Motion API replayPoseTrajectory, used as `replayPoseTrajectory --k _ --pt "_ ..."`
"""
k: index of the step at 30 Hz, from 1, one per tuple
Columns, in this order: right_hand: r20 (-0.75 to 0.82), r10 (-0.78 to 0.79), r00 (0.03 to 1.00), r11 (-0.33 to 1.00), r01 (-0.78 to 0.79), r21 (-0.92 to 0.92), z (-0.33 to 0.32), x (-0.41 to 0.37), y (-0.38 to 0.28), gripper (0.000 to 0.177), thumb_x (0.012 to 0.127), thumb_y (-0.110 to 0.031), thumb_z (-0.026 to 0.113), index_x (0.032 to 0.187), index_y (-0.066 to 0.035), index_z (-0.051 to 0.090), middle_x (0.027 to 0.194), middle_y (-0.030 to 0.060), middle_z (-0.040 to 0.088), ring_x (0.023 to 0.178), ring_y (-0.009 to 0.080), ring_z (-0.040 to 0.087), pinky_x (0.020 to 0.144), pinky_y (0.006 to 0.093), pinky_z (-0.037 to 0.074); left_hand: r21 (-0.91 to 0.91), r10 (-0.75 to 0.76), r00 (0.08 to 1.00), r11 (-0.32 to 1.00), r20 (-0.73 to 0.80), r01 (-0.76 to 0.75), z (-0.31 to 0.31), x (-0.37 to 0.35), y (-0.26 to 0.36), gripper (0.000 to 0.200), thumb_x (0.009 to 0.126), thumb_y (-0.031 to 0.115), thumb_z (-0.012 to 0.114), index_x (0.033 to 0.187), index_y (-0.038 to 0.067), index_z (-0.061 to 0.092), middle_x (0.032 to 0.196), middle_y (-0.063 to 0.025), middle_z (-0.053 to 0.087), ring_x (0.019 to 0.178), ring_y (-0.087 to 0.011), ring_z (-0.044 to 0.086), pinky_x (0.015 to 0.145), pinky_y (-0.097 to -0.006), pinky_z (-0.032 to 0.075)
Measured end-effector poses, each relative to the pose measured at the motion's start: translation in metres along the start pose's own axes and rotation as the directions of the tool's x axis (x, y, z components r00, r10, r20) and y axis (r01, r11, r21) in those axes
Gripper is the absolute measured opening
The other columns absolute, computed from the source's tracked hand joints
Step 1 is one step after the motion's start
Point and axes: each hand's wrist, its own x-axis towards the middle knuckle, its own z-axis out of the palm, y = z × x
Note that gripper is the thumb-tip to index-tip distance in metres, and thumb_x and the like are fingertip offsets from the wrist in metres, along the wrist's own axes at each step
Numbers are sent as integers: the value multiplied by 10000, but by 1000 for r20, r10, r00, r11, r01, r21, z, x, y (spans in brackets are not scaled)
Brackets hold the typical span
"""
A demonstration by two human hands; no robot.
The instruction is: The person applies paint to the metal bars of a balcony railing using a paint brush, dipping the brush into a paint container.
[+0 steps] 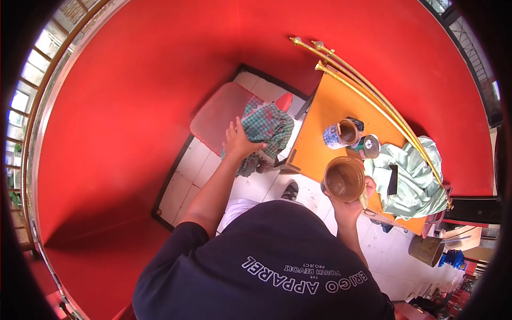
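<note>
1. The left hand (pixel 244 141), fingers spread, touches the checkered cloth (pixel 271 124) at left.
2. The right hand (pixel 353 205) grips the brown container (pixel 343 180) at its near side, beside the orange table (pixel 314 152).

I stand in an indoor room that looks domestic, though I cannot tell for certain whether it is a home. Glossy red walls (pixel 128 106) surround me above a white tiled floor (pixel 194 160). At my left is a barred window (pixel 21 101); before me, an orange-topped table (pixel 314 120) bears gold rods (pixel 376 97) and pale green satiny fabric (pixel 408 184).
</note>
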Motion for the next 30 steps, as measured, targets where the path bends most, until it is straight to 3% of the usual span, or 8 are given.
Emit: replayPoseTrajectory --k 2,5,8,12,18,21,24,30 --pt "-2 31 1000 989 -30 146 -26 8 11 886 583 -51 919 1182 -112 268 1251 130 503 1159 197 529 989 353 407 -36 -23 1000 999 -3 23 52 23 -24 1391 505 545 892 1546 138 65 1513 -172 343 1368 -348 382 1077 -535 343" --pt "93 20 996 980 -2 -198 -70 25 23 862 593 -38 909 1157 -114 263 1211 136 529 1130 197 551 974 343 427 13 -202 943 978 266 206 81 33 -45 1290 518 535 883 1523 142 175 1279 -139 618 1158 -285 616 1006 -524 410" --pt "39 25 999 996 -21 -91 -91 38 40 864 592 7 892 1156 -122 251 1224 157 521 1139 223 565 991 364 450 171 -159 986 974 55 148 100 33 -42 1074 565 485 864 1424 67 373 895 -72 727 767 -230 713 753 -405 534" --pt "0 82 997 996 -82 -28 -115 47 45 881 583 31 887 1173 -133 253 1269 162 485 1169 234 553 988 381 477 418 -247 928 901 278 114 82 39 -19 592 697 324 726 1209 55 598 1030 -114 716 928 -259 703 850 -385 523" --pt "-41 20 999 960 -30 -279 -127 48 36 915 564 -12 914 1242 -91 305 1268 105 479 1155 194 532 991 328 449 366 -116 977 930 181 43 90 36 -23 493 734 239 637 1183 36 615 1244 -165 624 1141 -309 612 950 -412 500" --pt "-81 106 991 980 -118 -163 -125 39 27 931 559 -29 923 1251 -93 303 1271 93 471 1165 193 522 997 332 445 363 -83 984 932 159 20 92 36 -26 478 741 225 623 1179 34 618 1220 -174 632 1128 -317 618 953 -398 499" --pt "-96 64 993 976 -82 -203 -122 25 19 950 589 -383 940 1296 -49 399 1233 68 426 1156 211 473 976 356 407 370 -48 992 929 116 2 93 28 -27 394 738 177 640 1108 43 649 1108 -166 679 1040 -316 659 870 -400 537" --pt "-29 17 999 980 -23 -200 -131 4 6 835 588 -402 933 1207 -20 523 1229 84 478 1132 223 488 955 392 399 327 -39 999 945 21 30 109 -9 -60 283 714 164 659 978 67 689 978 -167 709 934 -334 690 813 -426 554"
